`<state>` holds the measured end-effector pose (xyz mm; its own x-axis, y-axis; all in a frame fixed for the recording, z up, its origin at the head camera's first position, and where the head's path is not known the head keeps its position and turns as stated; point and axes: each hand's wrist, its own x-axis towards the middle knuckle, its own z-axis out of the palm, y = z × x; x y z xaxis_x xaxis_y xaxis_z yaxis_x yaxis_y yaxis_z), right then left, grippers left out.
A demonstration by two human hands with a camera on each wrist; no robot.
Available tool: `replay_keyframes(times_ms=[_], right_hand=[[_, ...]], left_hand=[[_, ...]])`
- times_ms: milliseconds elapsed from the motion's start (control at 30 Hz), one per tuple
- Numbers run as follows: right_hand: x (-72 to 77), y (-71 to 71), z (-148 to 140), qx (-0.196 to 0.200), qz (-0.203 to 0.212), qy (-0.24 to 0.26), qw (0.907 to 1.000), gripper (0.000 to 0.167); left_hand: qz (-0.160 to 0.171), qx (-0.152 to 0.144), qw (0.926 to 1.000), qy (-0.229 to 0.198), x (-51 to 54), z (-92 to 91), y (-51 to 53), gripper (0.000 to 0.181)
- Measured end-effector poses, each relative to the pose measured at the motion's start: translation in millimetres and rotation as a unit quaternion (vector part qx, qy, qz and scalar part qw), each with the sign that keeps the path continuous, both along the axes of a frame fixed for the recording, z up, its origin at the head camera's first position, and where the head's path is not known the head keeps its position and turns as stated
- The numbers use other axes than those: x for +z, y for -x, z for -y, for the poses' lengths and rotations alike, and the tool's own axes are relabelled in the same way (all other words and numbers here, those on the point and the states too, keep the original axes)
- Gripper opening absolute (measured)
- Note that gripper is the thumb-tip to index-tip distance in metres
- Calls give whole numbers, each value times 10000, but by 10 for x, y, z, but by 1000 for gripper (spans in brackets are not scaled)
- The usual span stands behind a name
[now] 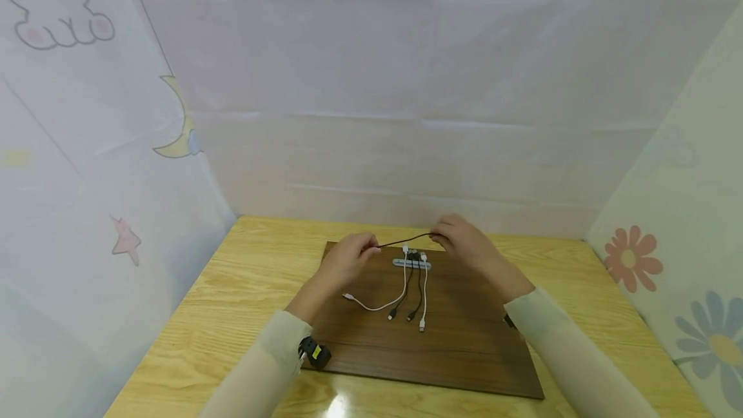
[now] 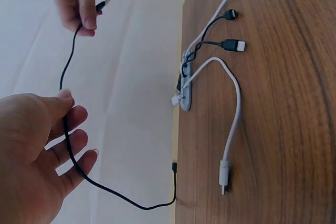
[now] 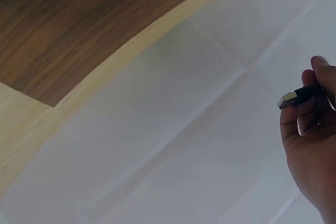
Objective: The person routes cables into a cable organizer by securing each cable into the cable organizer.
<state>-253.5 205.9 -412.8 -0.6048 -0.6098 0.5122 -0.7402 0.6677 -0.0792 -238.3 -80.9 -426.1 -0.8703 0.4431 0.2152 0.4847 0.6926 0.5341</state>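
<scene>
A black USB cable point(image 2: 72, 61) stretches between my two hands above the back of the brown board. My left hand point(image 1: 346, 258) pinches it partway along between thumb and forefinger, and its lower length curves down to a small plug point(image 2: 174, 167) near the board's edge. My right hand point(image 1: 461, 240) pinches the other end just behind the metal USB plug point(image 3: 289, 100). Below the hands, a grey cable holder point(image 1: 399, 263) sits near the board's far edge. Two white cables point(image 1: 426, 295) and two black cables point(image 1: 419, 295) run through it, their ends lying toward the front.
The brown wooden board point(image 1: 464, 347) lies on a yellow wood-grain table point(image 1: 209, 295). Pale covered walls point(image 1: 348, 160) stand behind the table and at both sides. A black wrist camera point(image 1: 316, 352) is strapped at the left sleeve.
</scene>
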Motion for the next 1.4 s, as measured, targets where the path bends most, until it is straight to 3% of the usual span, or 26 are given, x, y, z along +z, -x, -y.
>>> replay_keyframes(times_ms=[167,300,467,567,633,700,800,867,1067,1200,1300,1400], right_hand=[[-68,51,-122,-79,-112,55,9999,6],[-61,29,-161,-662,220,114,9975,5],[-11,-15,-168,-1620,1121,615,9785,18],[27,-25,-156,-1684,1471,1245,9667,21],[45,-22,-145,-1624,1735,1766,9552,23],[67,-15,-128,-1474,2075,2457,9354,26],[92,17,-104,-1309,2484,3551,8917,29],[113,44,-84,-1205,2646,4097,8646,29],[110,140,-36,-1107,3133,4683,8187,21],[47,194,-34,-1262,3432,4704,8031,31],[31,203,-29,-1396,3596,4464,8074,42],[-13,237,7,-1433,3724,4407,8041,40]], left_hand=[[-9,-47,9999,164,-22,33,-24,14],[162,-28,9996,217,-20,59,-71,14],[168,-111,9990,409,-28,93,-115,21],[69,-194,9981,578,-58,112,-124,26],[92,-265,9975,656,-84,122,-139,28],[117,-351,9961,796,-123,123,-152,30],[86,-573,9931,1020,-191,111,-187,32],[-116,-733,9893,1257,-242,96,-208,31],[-601,-849,9792,1742,-351,85,-271,24],[-583,-733,9813,1681,-384,112,-293,23],[-459,-579,9859,1499,-391,137,-299,23],[-330,-397,9896,1342,-421,166,-282,21]])
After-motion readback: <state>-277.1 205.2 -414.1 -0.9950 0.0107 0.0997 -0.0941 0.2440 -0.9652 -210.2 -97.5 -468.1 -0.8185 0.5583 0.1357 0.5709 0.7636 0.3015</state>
